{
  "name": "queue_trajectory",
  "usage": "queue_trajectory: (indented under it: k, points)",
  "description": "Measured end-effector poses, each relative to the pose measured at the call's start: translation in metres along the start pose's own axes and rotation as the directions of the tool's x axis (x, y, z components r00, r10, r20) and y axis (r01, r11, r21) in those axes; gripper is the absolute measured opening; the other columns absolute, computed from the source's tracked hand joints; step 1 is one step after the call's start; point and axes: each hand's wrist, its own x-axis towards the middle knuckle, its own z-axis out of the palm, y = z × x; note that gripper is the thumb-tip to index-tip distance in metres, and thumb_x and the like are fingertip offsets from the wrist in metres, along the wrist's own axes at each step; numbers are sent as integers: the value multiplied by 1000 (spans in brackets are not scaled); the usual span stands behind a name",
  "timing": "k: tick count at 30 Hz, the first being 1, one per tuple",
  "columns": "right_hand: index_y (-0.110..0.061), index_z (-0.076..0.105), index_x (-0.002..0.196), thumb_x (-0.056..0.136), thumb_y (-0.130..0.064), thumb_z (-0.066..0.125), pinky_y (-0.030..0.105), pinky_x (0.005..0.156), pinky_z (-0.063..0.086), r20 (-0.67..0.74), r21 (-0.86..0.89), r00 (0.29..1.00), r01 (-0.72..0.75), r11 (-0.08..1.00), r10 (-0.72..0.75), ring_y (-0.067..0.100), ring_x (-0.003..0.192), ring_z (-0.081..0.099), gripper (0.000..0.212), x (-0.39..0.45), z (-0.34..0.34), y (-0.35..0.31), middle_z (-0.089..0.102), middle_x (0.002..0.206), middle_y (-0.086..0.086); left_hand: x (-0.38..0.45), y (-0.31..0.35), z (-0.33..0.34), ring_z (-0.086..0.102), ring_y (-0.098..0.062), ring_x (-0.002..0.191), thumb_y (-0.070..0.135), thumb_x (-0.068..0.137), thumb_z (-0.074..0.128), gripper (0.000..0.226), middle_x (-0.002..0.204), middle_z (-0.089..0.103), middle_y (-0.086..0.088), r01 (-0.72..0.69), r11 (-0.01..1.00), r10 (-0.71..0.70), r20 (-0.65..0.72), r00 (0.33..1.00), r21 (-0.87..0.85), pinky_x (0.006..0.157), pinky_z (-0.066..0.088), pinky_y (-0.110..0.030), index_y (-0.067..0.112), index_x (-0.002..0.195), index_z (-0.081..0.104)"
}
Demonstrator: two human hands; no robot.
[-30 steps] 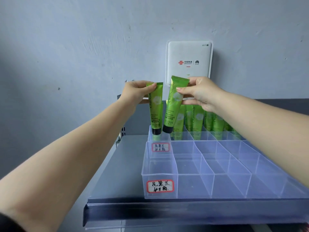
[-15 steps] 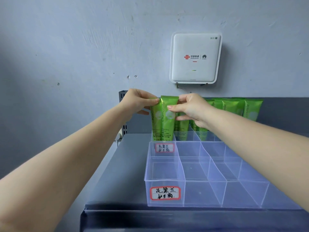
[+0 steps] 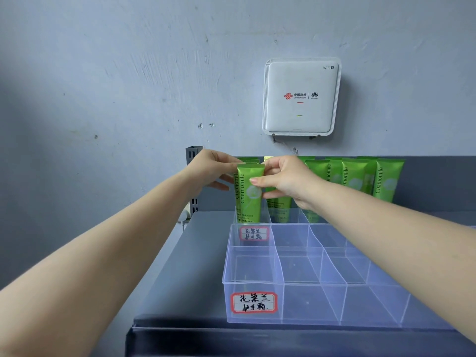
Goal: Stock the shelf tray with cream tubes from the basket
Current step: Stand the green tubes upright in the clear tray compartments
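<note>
Two green Chamomile cream tubes (image 3: 248,194) stand upright, one behind the other, in the far-left compartment of the rear clear tray (image 3: 292,217). My left hand (image 3: 213,170) pinches their top left corner. My right hand (image 3: 283,181) pinches the front tube's right edge between thumb and fingers. More green tubes (image 3: 356,176) fill the rear tray's other compartments to the right. The front clear tray (image 3: 253,282), with a red-bordered label, holds nothing. No basket is in view.
Both trays sit on a grey metal shelf (image 3: 203,253) whose dark front lip (image 3: 257,336) runs below. A slotted shelf upright (image 3: 193,155) stands at the back left. A white WiFi box (image 3: 301,96) hangs on the wall above the tubes.
Both hands have lowered their tubes from above the tray into the rear tray's left compartment. The tubes now stand pressed together, and the camera has come closer.
</note>
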Motion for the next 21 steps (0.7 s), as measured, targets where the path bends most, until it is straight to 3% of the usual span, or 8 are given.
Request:
queue_trajectory:
  k: [4, 8, 12, 15, 17, 18, 21]
  points:
    - [-2, 60, 107, 78, 0, 71, 21, 60, 56, 11, -57, 1000, 12, 998, -11, 11, 76, 64, 31, -2, -3, -3, 67, 88, 7, -5, 9, -11, 66, -13, 67, 23, 84, 69, 5, 73, 70, 3, -5, 999, 6, -30, 1000, 36, 62, 55, -26, 19, 81, 69]
    - [-10, 60, 89, 76, -3, 75, 26, 66, 57, -16, -110, 999, 41, 993, -43, 12, 76, 61, 21, -7, -8, -11, 61, 83, 5, -12, 20, -20, 63, -12, 69, 20, 86, 67, 4, 81, 69, 1, -14, 995, 24, -111, 994, 96, 66, 55, -25, 17, 84, 67]
    - [-8, 64, 93, 77, -12, 75, 33, 75, 55, -63, -184, 993, 90, 979, -103, 15, 83, 60, 21, -17, -22, -24, 62, 88, 8, -19, 39, -19, 58, -8, 65, 15, 86, 64, 8, 76, 63, 1, -63, 979, 103, -200, 974, 195, 69, 49, -23, 19, 80, 65]
    - [-12, 65, 93, 77, -22, 75, 36, 82, 53, -121, -354, 975, 133, 926, -186, 16, 85, 59, 22, -25, -40, -34, 63, 87, 4, -27, 59, -9, 53, -6, 65, 16, 87, 63, 2, 73, 59, 6, -112, 947, 171, -177, 969, 301, 64, 43, -20, 17, 87, 65]
    - [-15, 63, 97, 80, -28, 72, 32, 86, 50, -111, -553, 952, 179, 814, -285, 16, 90, 58, 24, -36, -56, -42, 61, 92, 0, -32, 71, 2, 51, -7, 66, 18, 87, 63, 9, 78, 58, 8, -144, 907, 222, -158, 962, 397, 57, 38, -18, 17, 95, 65]
    - [-16, 62, 103, 82, -32, 69, 30, 87, 48, -75, -681, 943, 189, 708, -324, 16, 95, 58, 27, -44, -64, -45, 60, 97, -1, -34, 77, 9, 52, -10, 69, 19, 86, 63, 13, 84, 59, 7, -156, 886, 241, -148, 959, 436, 56, 37, -18, 16, 99, 65]
    - [-23, 50, 126, 90, -43, 53, 31, 85, 42, 77, -963, 935, 161, 218, -347, 19, 117, 50, 42, -72, -88, -54, 54, 126, -5, -40, 92, 35, 56, -17, 82, 22, 86, 63, 25, 102, 59, 4, -190, 805, 282, -81, 956, 562, 61, 42, -22, 15, 110, 62]
